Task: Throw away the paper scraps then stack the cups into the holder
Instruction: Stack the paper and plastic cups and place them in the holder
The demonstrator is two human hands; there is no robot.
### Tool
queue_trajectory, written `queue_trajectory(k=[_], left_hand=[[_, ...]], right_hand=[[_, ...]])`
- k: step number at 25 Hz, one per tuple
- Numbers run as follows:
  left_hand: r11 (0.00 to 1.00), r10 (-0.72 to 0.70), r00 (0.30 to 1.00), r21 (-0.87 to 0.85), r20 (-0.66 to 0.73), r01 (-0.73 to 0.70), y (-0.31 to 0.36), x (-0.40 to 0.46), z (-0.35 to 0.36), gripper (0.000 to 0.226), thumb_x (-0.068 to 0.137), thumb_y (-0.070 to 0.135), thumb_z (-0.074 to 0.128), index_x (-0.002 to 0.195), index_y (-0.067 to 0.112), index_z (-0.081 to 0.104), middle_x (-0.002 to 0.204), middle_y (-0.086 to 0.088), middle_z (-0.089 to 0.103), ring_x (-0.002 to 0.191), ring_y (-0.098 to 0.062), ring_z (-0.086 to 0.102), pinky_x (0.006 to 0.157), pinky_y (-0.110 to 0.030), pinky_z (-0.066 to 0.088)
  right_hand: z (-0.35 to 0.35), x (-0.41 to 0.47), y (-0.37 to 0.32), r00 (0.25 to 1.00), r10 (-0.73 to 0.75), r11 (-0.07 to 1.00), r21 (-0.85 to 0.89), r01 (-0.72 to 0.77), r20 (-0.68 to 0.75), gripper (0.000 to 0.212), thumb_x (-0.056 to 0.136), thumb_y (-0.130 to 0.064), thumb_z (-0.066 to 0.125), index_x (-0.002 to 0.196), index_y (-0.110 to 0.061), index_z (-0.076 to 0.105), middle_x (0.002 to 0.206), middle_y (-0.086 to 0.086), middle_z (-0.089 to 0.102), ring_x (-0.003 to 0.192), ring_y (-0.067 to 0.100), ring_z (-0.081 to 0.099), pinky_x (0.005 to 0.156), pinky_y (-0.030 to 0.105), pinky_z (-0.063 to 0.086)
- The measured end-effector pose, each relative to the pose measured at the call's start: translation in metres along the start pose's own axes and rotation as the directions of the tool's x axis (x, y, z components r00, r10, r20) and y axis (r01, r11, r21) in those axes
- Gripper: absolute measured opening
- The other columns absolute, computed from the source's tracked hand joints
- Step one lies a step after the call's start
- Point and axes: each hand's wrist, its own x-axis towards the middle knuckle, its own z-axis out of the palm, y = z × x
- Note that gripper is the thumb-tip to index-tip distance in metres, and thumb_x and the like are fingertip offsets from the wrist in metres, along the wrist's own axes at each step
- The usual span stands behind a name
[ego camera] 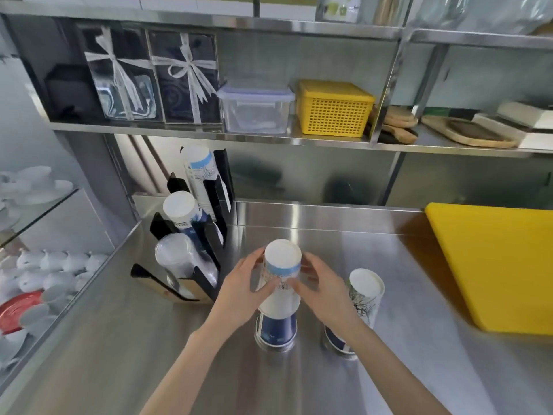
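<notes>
An upside-down stack of paper cups [279,295] stands on the steel counter, white with a light blue band on top and dark blue at the bottom. My left hand [245,283] and my right hand [321,287] grip the top white cup from either side. To the right, partly behind my right forearm, stands a second, shorter stack of cups [360,298]. A black cup holder [209,235] at the counter's back left holds slanted rows of paper cups and clear plastic cups. No paper scraps are visible.
A yellow cutting board [496,262] lies at the right. Above, a steel shelf [209,136] carries a clear plastic box [257,110], a yellow basket [333,107] and ribbon-tied packages. White crockery [45,265] sits behind glass at the left.
</notes>
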Motion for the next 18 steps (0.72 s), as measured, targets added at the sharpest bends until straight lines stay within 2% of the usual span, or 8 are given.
queue_trajectory(k=[4, 6, 9, 11, 13, 15, 18], left_hand=[[0.994, 0.090, 0.992, -0.047, -0.084, -0.094, 0.023, -0.010, -0.013, 0.059, 0.078, 0.027, 0.066, 0.129, 0.030, 0.038, 0.128, 0.005, 0.050, 0.111, -0.005, 0.050, 0.093, -0.019, 0.039], [0.989, 0.126, 0.986, -0.069, -0.113, -0.134, 0.034, -0.020, -0.020, 0.057, 0.076, 0.029, 0.066, 0.125, 0.037, 0.039, 0.122, 0.011, 0.050, 0.104, 0.007, 0.050, 0.086, -0.006, 0.040], [0.984, 0.143, 0.983, -0.091, -0.118, -0.155, 0.044, -0.039, -0.025, 0.055, 0.074, 0.031, 0.067, 0.109, 0.056, 0.034, 0.109, 0.024, 0.048, 0.097, 0.020, 0.047, 0.081, 0.003, 0.038], [0.984, 0.139, 0.986, -0.096, -0.094, -0.148, 0.042, -0.056, -0.020, 0.058, 0.072, 0.030, 0.070, 0.107, 0.057, 0.033, 0.111, 0.021, 0.050, 0.100, 0.020, 0.046, 0.083, 0.003, 0.036], [0.983, 0.138, 0.987, -0.109, -0.082, -0.146, 0.038, -0.073, -0.010, 0.059, 0.070, 0.031, 0.073, 0.108, 0.056, 0.035, 0.117, 0.016, 0.051, 0.105, 0.016, 0.046, 0.087, 0.000, 0.037], [0.983, 0.140, 0.987, -0.107, -0.080, -0.148, 0.036, -0.085, -0.002, 0.054, 0.067, 0.042, 0.066, 0.110, 0.056, 0.037, 0.120, 0.016, 0.050, 0.109, 0.009, 0.047, 0.088, -0.003, 0.038], [0.986, 0.124, 0.989, -0.103, -0.082, -0.132, 0.036, -0.090, 0.006, 0.052, 0.067, 0.045, 0.063, 0.109, 0.058, 0.036, 0.119, 0.019, 0.048, 0.109, 0.008, 0.047, 0.086, -0.001, 0.037]], right_hand=[[-0.015, -0.010, -0.022, 0.994, -0.098, 0.995, 0.004, 0.098, -0.057, 0.048, 0.081, -0.024, 0.064, 0.125, -0.028, 0.045, 0.115, -0.018, 0.053, 0.100, -0.002, 0.051, 0.074, -0.002, 0.039], [-0.021, -0.020, -0.033, 0.989, -0.129, 0.991, 0.027, 0.131, -0.071, 0.047, 0.080, -0.028, 0.064, 0.123, -0.033, 0.044, 0.113, -0.022, 0.052, 0.095, -0.006, 0.053, 0.068, -0.007, 0.038], [-0.026, -0.040, -0.041, 0.988, -0.144, 0.987, 0.064, 0.148, -0.055, 0.043, 0.079, -0.031, 0.063, 0.106, -0.054, 0.040, 0.104, -0.036, 0.047, 0.089, -0.018, 0.052, 0.064, -0.009, 0.036], [-0.027, -0.057, -0.036, 0.988, -0.147, 0.984, 0.093, 0.151, -0.044, 0.047, 0.079, -0.025, 0.065, 0.099, -0.057, 0.037, 0.102, -0.038, 0.046, 0.093, -0.025, 0.048, 0.069, -0.009, 0.036], [-0.024, -0.076, -0.025, 0.988, -0.146, 0.980, 0.133, 0.151, -0.046, 0.049, 0.078, -0.020, 0.067, 0.102, -0.053, 0.040, 0.106, -0.033, 0.051, 0.101, -0.020, 0.049, 0.077, -0.004, 0.039], [-0.020, -0.089, -0.017, 0.988, -0.142, 0.973, 0.175, 0.149, -0.055, 0.049, 0.078, -0.022, 0.067, 0.107, -0.052, 0.042, 0.107, -0.034, 0.056, 0.106, -0.010, 0.052, 0.082, 0.004, 0.044], [-0.020, -0.098, -0.011, 0.991, -0.115, 0.975, 0.180, 0.126, -0.071, 0.053, 0.080, -0.019, 0.065, 0.107, -0.057, 0.040, 0.105, -0.045, 0.052, 0.107, -0.007, 0.054, 0.079, 0.008, 0.049]])
